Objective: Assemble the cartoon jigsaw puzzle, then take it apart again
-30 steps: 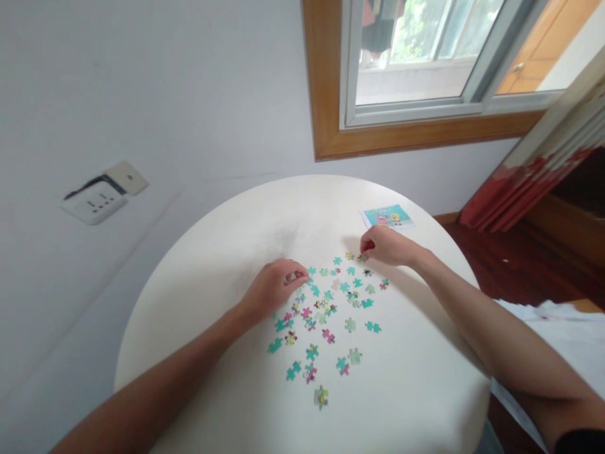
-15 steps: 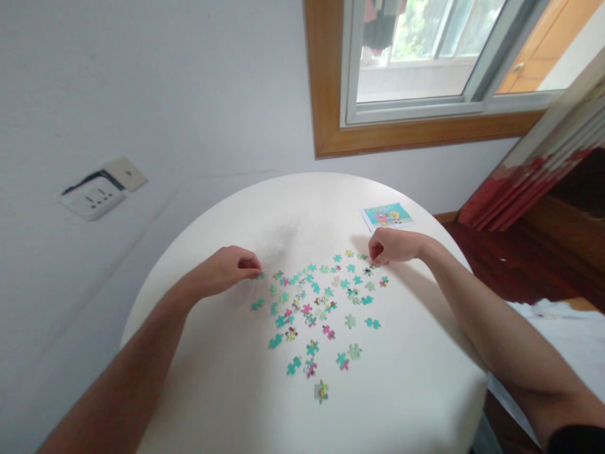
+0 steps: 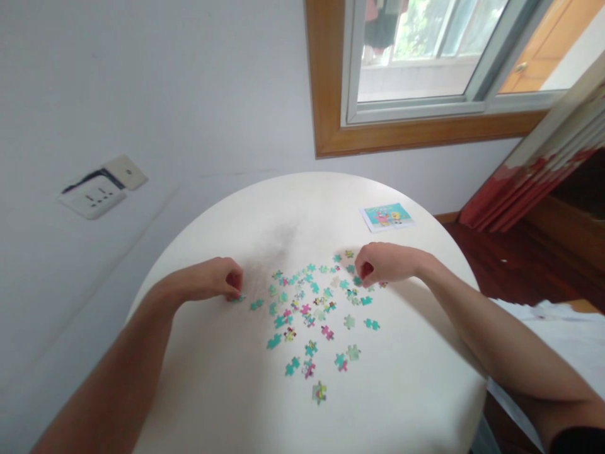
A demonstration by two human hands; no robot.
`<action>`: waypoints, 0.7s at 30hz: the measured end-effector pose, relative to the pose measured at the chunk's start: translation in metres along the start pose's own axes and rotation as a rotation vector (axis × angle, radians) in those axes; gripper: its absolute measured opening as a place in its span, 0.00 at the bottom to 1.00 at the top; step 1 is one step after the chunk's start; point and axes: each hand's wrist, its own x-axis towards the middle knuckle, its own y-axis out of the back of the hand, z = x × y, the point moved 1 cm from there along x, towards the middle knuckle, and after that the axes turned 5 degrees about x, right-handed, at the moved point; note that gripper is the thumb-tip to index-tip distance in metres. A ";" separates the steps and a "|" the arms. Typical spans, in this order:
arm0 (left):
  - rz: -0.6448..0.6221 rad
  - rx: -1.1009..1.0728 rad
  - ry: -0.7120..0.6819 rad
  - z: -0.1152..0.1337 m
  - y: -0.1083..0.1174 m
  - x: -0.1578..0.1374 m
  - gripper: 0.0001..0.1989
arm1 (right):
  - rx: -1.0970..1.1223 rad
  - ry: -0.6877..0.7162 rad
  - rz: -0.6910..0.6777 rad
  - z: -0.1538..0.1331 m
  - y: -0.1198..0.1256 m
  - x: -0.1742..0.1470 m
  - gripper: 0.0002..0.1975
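Note:
My left hand [image 3: 218, 279] is closed in a pinch on a teal puzzle piece [image 3: 240, 297], low over the table at the left of the spread. My right hand [image 3: 385, 261] is curled, thumb and fingers together, above the upper right of the loose pieces. A teal piece [image 3: 357, 281] shows right by its fingertips; whether it grips one is hidden. Between the hands lie many small pieces in teal, pink, yellow and pale green, among them a pink piece [image 3: 327, 332] and a pale green piece [image 3: 349, 322]. The piece nearest me [image 3: 319, 392] is pale green and yellow.
The pieces lie on a round white table [image 3: 212, 378]. At its far right is a picture card [image 3: 387, 216] with cartoon figures on teal. A wall with a socket [image 3: 94, 197] and a wood-framed window [image 3: 326, 135] stand behind. A curtain [image 3: 505, 189] hangs at the right.
My left hand has moved left and towards me with the teal piece. My right hand has moved left and nearer me, uncovering the card's lower edge.

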 end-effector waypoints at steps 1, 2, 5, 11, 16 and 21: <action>0.000 -0.012 0.006 0.000 0.000 -0.001 0.08 | -0.012 0.021 -0.004 -0.004 -0.004 0.001 0.04; 0.004 -0.029 0.008 0.000 0.000 -0.001 0.08 | -0.021 0.062 -0.013 -0.009 -0.008 0.002 0.03; 0.066 -0.064 0.008 0.002 0.001 -0.002 0.11 | -0.010 0.173 -0.078 -0.016 -0.019 0.005 0.05; 0.363 -0.019 -0.007 0.013 0.005 0.006 0.18 | 0.062 0.244 -0.141 -0.018 -0.025 0.006 0.07; 0.506 -0.017 -0.055 0.026 0.001 0.012 0.16 | 0.019 0.287 0.029 -0.021 -0.021 0.009 0.07; 0.567 -0.087 -0.107 0.032 -0.003 0.015 0.16 | -0.097 0.243 0.238 -0.021 -0.027 0.022 0.07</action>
